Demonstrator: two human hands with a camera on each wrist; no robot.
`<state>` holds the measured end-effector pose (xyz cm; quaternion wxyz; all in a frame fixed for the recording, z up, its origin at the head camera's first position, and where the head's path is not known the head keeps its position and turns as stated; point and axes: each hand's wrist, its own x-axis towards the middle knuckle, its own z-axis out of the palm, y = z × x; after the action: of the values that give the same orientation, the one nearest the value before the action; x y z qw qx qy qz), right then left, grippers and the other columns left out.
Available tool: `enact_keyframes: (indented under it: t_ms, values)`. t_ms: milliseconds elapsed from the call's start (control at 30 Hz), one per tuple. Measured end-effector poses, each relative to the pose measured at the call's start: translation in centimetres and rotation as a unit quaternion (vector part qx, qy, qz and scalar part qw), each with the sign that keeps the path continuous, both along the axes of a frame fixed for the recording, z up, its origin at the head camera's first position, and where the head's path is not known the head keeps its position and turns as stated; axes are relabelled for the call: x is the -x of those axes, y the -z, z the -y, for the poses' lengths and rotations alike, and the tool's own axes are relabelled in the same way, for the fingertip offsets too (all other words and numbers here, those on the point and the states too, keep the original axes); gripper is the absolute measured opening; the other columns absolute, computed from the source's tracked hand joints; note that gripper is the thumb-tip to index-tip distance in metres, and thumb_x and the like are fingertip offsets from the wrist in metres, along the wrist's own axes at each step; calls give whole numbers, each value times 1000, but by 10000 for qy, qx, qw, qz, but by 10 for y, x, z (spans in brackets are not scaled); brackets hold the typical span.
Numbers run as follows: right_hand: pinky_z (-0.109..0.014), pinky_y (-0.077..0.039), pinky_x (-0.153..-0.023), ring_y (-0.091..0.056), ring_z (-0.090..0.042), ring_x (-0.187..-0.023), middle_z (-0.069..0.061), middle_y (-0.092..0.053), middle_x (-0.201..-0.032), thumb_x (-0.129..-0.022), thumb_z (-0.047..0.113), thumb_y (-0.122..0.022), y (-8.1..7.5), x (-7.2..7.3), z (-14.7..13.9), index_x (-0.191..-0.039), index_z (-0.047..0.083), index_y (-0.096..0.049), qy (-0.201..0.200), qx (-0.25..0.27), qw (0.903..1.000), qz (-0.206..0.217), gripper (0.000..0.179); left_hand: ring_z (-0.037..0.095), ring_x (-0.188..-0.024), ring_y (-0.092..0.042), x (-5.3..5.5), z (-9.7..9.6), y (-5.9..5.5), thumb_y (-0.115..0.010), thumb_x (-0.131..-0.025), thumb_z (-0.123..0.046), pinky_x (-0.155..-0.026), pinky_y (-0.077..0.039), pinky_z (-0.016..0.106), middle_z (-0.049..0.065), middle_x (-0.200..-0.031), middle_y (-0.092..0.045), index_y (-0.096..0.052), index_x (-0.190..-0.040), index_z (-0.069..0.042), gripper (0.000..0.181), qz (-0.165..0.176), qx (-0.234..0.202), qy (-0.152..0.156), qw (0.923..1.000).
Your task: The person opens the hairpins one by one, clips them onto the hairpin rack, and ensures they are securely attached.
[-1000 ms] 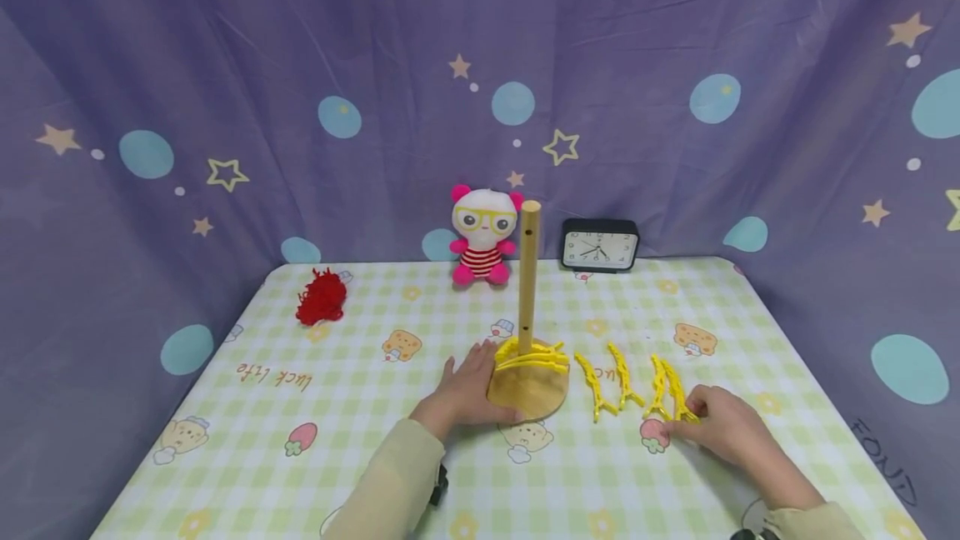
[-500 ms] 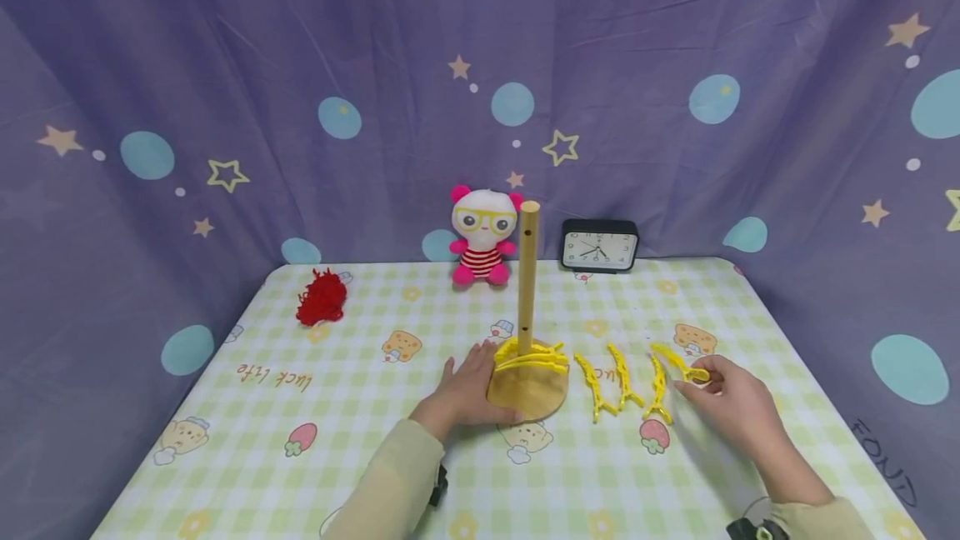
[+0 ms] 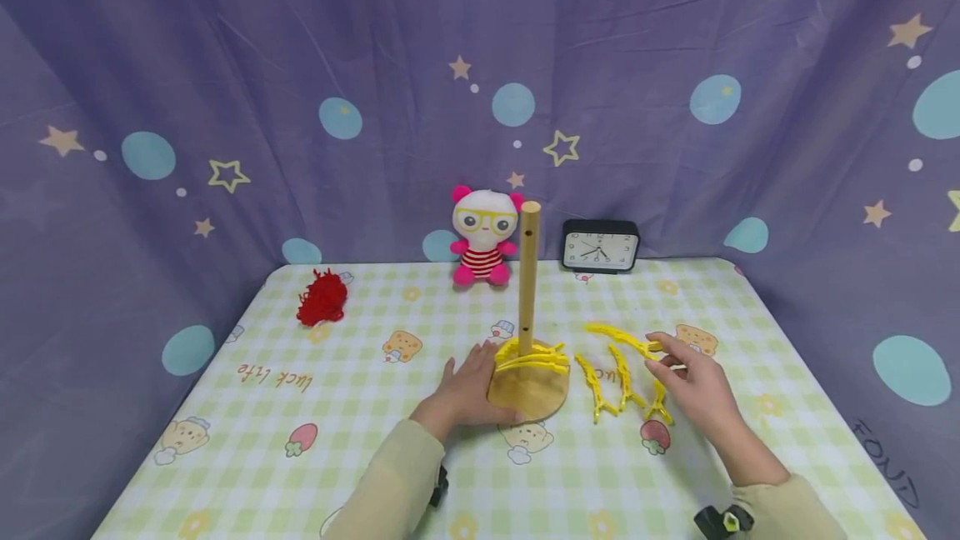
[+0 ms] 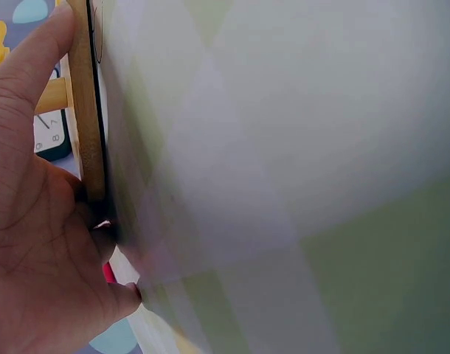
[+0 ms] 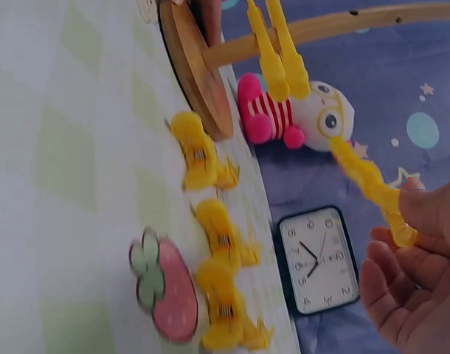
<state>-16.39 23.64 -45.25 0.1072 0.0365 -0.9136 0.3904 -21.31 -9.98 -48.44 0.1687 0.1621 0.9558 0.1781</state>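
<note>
My right hand [image 3: 696,383] pinches one end of a yellow hair clip [image 3: 617,334], held above the table with its long end pointing left. The right wrist view shows this clip [image 5: 367,181] between thumb and fingers. A wooden stand [image 3: 528,398] has a round base and an upright post. My left hand [image 3: 472,388] grips the base's left edge, its thumb along the front. Several yellow hair clips [image 3: 529,363] lie across the base around the foot of the post. Between stand and right hand, three more lie on the cloth: a left clip [image 3: 596,387], a middle clip [image 3: 623,375] and a partly hidden right clip [image 3: 658,407].
A panda plush toy [image 3: 482,236] sits behind the stand. A black alarm clock [image 3: 600,246] stands at the back edge. A bundle of red yarn [image 3: 323,298] lies at the back left. A checked cloth [image 3: 375,473] covers the table, with a purple curtain [image 3: 405,40] behind.
My right hand has lifted the rightmost hair clip off the cloth, turned it sideways and moved it left towards the stand. My left hand has stayed on the base.
</note>
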Motion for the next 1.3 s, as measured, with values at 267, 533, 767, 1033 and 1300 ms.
enact_keyframes:
  t_ms: [267,533,767,1033,1300]
  values:
    - [-28,-42,-52,-51,-14,-62,-9,-66,-87,-99,18,-58,-2,8,25,-133,15,-60,-208,168,9991,-329,34,22,-150,-3,1,0,1,-70,-69,-72,-117,-1,56,4,-164,-8,-11,-158,-12,123,-37,27,46,10000]
    - [-26,-37,-43,-40,-12,-49,-9,-70,-92,-99,18,-57,3,15,49,-127,15,-65,-19,559,9980,-285,29,22,-150,-4,2,-1,2,-70,-69,-73,-117,-1,56,4,-164,-8,-11,-158,-12,123,-27,7,56,10000]
    - [-25,-38,-49,-42,-12,-52,-8,-71,-91,-97,17,-61,9,23,71,-120,15,-71,-10,616,9973,-406,25,23,-150,-5,0,0,1,-70,-70,-72,-117,-2,57,5,-164,-9,-11,-158,-11,122,-38,-8,76,10000]
    - [-26,-40,-53,-46,-12,-58,-6,-66,-76,-94,14,-65,16,31,92,-113,16,-74,-228,465,9960,-732,21,24,-150,-5,-2,-1,-4,-72,-70,-69,-116,-2,57,7,-163,-9,-12,-157,-9,121,8,-76,79,9999]
    - [-29,-41,-58,-47,-12,-61,-3,-70,-86,-92,14,-66,16,33,101,-112,18,-74,-429,317,9953,-812,22,24,-150,-5,-2,0,-2,-71,-70,-70,-116,-3,57,6,-163,-9,-12,-157,-9,122,-43,-37,66,10000]
